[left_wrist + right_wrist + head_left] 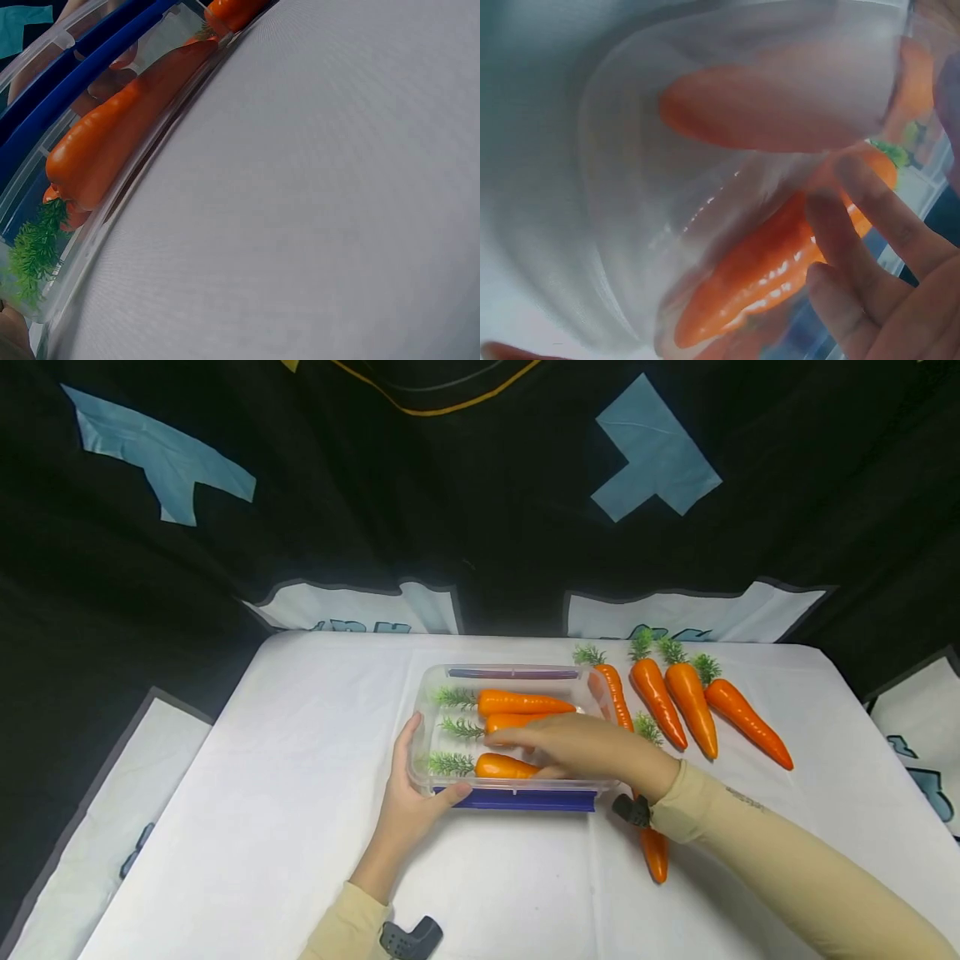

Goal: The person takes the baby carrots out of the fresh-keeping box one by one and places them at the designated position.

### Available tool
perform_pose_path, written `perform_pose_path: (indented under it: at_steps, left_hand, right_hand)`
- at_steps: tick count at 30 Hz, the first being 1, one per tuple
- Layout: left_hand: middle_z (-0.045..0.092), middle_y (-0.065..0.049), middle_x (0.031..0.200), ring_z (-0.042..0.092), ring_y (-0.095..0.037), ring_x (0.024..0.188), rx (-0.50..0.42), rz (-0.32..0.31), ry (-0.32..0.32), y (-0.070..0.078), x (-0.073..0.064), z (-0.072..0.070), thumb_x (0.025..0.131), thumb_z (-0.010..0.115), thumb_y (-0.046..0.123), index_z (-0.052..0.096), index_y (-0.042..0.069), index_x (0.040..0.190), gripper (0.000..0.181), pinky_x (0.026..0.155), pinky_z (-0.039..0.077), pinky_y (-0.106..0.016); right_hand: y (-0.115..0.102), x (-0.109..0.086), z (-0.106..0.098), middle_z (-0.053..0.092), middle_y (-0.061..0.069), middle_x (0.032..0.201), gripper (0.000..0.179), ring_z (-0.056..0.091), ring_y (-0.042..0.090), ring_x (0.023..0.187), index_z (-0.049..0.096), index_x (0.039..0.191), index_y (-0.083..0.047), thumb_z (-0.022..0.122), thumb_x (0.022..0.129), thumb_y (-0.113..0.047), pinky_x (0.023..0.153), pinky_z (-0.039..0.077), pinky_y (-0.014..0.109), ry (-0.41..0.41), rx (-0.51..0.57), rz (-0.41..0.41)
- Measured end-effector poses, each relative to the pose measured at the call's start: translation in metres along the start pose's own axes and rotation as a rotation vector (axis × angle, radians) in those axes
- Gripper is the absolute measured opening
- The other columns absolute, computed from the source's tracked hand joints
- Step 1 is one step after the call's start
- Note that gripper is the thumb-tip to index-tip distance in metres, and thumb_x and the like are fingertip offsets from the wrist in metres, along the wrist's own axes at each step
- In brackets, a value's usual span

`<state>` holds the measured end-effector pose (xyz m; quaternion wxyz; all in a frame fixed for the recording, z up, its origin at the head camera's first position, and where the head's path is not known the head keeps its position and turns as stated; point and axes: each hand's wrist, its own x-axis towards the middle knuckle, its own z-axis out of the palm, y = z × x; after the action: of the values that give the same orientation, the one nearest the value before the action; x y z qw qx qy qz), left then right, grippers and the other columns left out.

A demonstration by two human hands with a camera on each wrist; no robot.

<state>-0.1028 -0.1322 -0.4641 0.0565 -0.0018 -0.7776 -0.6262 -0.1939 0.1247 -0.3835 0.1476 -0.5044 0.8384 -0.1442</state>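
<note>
Left hand (pixel 416 785) grips the near left corner of a clear plastic container (pixel 422 693), thumb over the front rim and fingers along the side wall. From where I stand the right hand (pixel 562 743) is reaching down inside, its fingers loosely extended over the carrots and clasping nothing; whether the fingertips touch one, I can't tell. Rectangular with rounded corners, the container sits on the white-covered desk (pixel 225 827), a smooth blue flap (pixel 525 800) hanging out along its near side. Three glossy, tapering orange carrots (pixel 504 767) lie across it in rows, feathery green tops (pixel 452 764) toward the left wall. More shiny carrots (pixel 692 710) rest on the desk to the right, one partly under the right wrist.
</note>
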Motion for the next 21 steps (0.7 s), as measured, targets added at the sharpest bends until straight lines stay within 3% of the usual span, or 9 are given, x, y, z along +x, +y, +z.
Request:
perform_pose_path:
  at_steps: [7,13,17,21]
  left_hand:
    - [0.017,0.007,0.166,0.015,-0.025,0.154,-0.009,0.005,0.0,0.0,0.0,-0.001,0.073,0.089,0.028,0.017,0.041,0.156,0.11,0.121,0.013,-0.065]
    - [0.016,0.008,0.166,0.015,-0.027,0.154,-0.004,0.005,-0.007,0.0,0.0,-0.001,0.074,0.089,0.03,0.016,0.039,0.157,0.11,0.12,0.014,-0.067]
    - [0.016,0.008,0.166,0.015,-0.027,0.154,-0.006,0.005,-0.008,0.0,0.0,-0.001,0.074,0.089,0.031,0.016,0.038,0.157,0.111,0.12,0.015,-0.067]
    - [0.017,0.008,0.165,0.016,-0.026,0.154,-0.007,0.006,-0.006,-0.001,0.0,-0.001,0.074,0.089,0.03,0.017,0.038,0.157,0.11,0.121,0.015,-0.066]
  right_hand:
    - [-0.003,0.005,0.002,0.069,-0.013,0.114,0.07,0.065,0.006,0.092,0.037,0.15,-0.043,0.068,0.094,-0.017,0.081,0.054,0.018,-0.029,-0.038,0.04]
    - [-0.006,0.007,0.002,0.067,-0.011,0.096,0.067,0.06,0.004,0.078,0.034,0.149,-0.048,0.063,0.098,-0.016,0.074,0.053,0.016,-0.037,-0.041,0.062]
    - [-0.006,0.01,0.004,0.066,-0.016,0.118,0.063,0.062,0.003,0.09,0.036,0.148,-0.051,0.056,0.101,-0.014,0.088,0.054,0.022,-0.044,0.011,0.078]
    - [-0.006,0.012,0.005,0.051,-0.027,0.142,0.05,0.06,0.001,0.108,0.037,0.145,-0.055,0.044,0.107,-0.024,0.105,0.048,0.029,-0.068,0.082,0.134]
